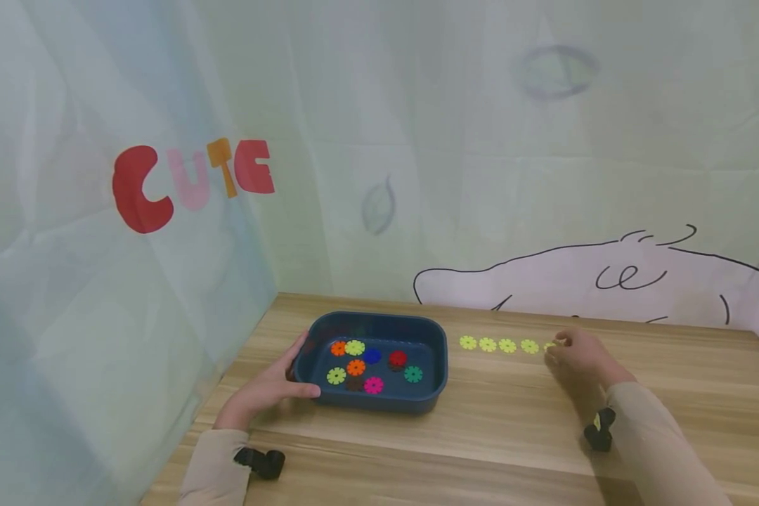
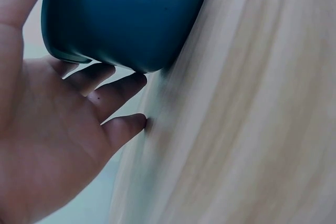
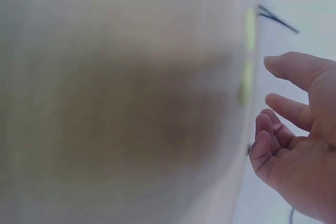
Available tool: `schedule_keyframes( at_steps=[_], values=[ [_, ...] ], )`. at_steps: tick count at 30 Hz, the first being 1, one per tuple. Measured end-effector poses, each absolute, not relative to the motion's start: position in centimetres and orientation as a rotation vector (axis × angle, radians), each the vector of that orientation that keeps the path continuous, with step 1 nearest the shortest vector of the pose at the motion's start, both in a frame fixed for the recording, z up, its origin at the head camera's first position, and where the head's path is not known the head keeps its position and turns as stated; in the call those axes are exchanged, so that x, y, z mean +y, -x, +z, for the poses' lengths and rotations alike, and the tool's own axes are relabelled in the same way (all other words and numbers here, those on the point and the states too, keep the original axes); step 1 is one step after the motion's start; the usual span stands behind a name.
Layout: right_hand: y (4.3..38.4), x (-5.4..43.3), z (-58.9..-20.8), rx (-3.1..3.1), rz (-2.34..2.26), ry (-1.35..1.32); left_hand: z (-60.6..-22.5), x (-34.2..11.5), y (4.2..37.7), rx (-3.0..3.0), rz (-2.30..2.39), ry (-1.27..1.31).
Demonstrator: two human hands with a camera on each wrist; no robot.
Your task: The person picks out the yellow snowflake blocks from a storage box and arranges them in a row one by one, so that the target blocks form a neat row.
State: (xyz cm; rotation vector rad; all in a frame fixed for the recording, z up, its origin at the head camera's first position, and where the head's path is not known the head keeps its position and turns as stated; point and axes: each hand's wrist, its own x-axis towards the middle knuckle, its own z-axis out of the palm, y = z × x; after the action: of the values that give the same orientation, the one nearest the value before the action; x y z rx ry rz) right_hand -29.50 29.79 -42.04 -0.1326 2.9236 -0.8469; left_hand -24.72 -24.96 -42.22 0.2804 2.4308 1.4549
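Observation:
At the left end of the dark blue plastic tub [image 1: 379, 402], my left hand [image 1: 268, 388] holds its wall, thumb at the front rim. In the left wrist view, the fingers of the left hand [image 2: 58, 124] lie against the tub's side [image 2: 126, 19]. My right hand [image 1: 585, 357] is at the right end of a row of yellow-green notched snowflake discs [image 1: 507, 346], partly covering the last disc [image 1: 549, 346]. The right wrist view shows the thumb and forefinger of the right hand [image 3: 299, 135] apart, with nothing between them, beside the yellow-green discs [image 3: 245, 82].
Inside the tub lie several loose snowflake discs, among them orange [image 1: 356, 367], blue [image 1: 372, 356], red [image 1: 398, 358], pink [image 1: 374, 385] and green [image 1: 413, 374]. A printed cloth [image 1: 329, 211] hangs behind the wood-grain table [image 1: 481, 443].

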Motion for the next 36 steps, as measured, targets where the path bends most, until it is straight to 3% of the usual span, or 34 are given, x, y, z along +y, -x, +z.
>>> schedule_keyframes(
  at_steps=[8, 22, 29, 36],
  values=[
    [30.0, 26.4, -38.1, 3.032, -0.934, 0.205, -42.3, -25.0, 24.7, 2.448, 1.452, -0.299],
    [29.0, 14.4, -33.0, 2.981, -1.164, 0.605, -42.4, -25.0, 24.9, 2.440, 1.457, -0.269],
    [28.7, 8.4, -32.9, 2.868, -1.221, 0.805, -42.3, -25.0, 24.9, 2.433, 1.457, -0.273],
    [27.8, 3.3, -34.1, 2.772, -1.176, 0.778, -42.1, -25.0, 24.8, 2.426, 1.450, -0.283]
  ],
)
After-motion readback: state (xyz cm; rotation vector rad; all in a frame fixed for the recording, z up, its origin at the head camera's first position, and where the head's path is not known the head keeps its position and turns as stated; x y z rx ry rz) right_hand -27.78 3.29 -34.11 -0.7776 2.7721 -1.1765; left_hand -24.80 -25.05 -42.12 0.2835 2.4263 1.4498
